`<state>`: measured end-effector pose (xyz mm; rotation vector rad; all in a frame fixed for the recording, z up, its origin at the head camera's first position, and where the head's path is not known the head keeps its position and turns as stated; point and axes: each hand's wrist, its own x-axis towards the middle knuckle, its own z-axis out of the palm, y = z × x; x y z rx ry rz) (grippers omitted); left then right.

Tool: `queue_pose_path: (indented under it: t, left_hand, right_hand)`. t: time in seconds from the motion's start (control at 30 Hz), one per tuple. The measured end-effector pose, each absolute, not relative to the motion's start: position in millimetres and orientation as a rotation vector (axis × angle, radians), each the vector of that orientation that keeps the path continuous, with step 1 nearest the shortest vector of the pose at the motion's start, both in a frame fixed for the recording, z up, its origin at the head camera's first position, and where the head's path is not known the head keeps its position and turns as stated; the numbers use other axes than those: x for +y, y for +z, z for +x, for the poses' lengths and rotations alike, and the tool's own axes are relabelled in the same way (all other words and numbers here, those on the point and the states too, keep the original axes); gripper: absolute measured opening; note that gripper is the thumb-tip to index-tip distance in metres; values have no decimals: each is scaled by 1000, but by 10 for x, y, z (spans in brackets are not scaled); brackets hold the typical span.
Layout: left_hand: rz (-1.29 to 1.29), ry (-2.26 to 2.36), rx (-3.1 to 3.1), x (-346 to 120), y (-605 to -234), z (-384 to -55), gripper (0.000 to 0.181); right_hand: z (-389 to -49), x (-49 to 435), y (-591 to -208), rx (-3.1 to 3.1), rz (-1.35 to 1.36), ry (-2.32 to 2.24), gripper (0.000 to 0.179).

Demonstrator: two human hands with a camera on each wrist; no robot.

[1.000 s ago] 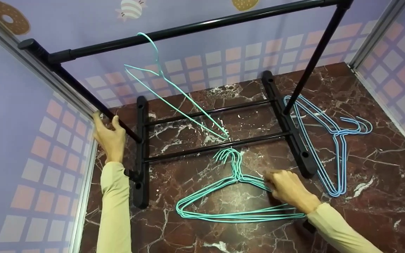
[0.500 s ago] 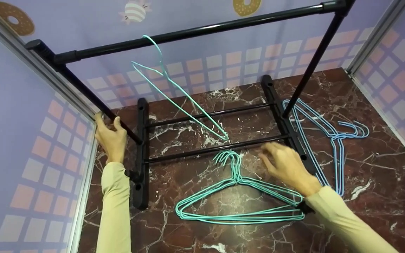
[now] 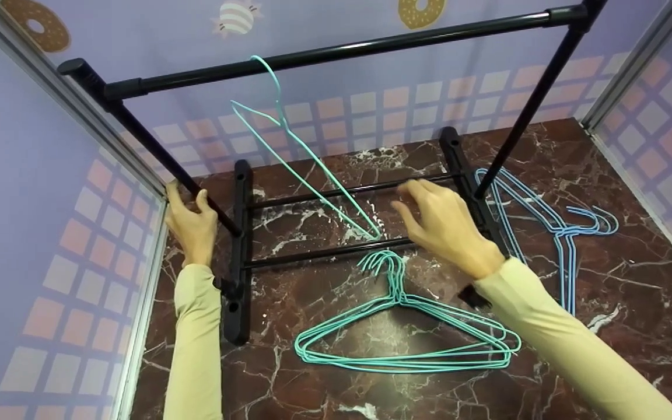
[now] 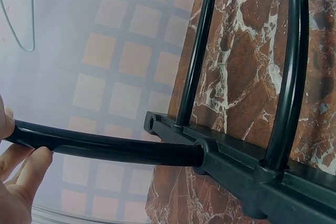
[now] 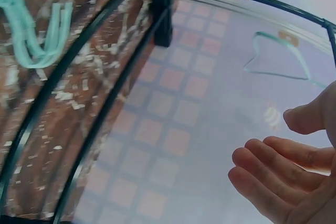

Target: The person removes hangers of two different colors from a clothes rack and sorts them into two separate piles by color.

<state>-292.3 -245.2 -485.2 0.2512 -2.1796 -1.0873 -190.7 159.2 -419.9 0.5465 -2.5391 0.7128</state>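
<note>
A black clothes rack (image 3: 359,51) stands on the floor. My left hand (image 3: 193,224) holds its left post (image 3: 152,143) low down; in the left wrist view, fingers (image 4: 34,174) and thumb lie around the tube. One teal wire hanger (image 3: 295,137) hangs from the top bar, near its left end. My right hand (image 3: 444,224) is in the air over the rack's lower bars, to the right of the hanging hanger. In the right wrist view its fingers (image 5: 262,177) are loosely bent, with nothing between them and the thumb. Several teal hangers (image 3: 397,297) lie stacked in front of the rack.
Blue wire hangers (image 3: 560,228) lie on the marble floor (image 3: 622,274) right of the rack, partly behind its foot and my sleeve. Patterned wall panels close in the left (image 3: 32,245), back and right sides.
My right hand has left the stacked teal hangers and moved up and forward over the lower bars, empty. My left hand keeps its hold on the post. The head view has shifted slightly.
</note>
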Motion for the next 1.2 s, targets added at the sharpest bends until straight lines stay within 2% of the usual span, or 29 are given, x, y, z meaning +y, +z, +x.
queue_pose_path:
  t: [0.5,0.97,1.2]
  left_hand:
    - [291,-1117,-2201,-2471,-4853,-2898,45]
    - [223,-1112,-2181,-2459,-4881,-2971,39]
    - [245,-1105,-2176,-2475,-4912,-2954,45]
  right_hand:
    - [-2173,1086,-3799,-2566,635,738,31]
    - [-2340,724,-3557,-2658,617,726,36]
    - [-2423,612,-3546,-2670,627,740,27]
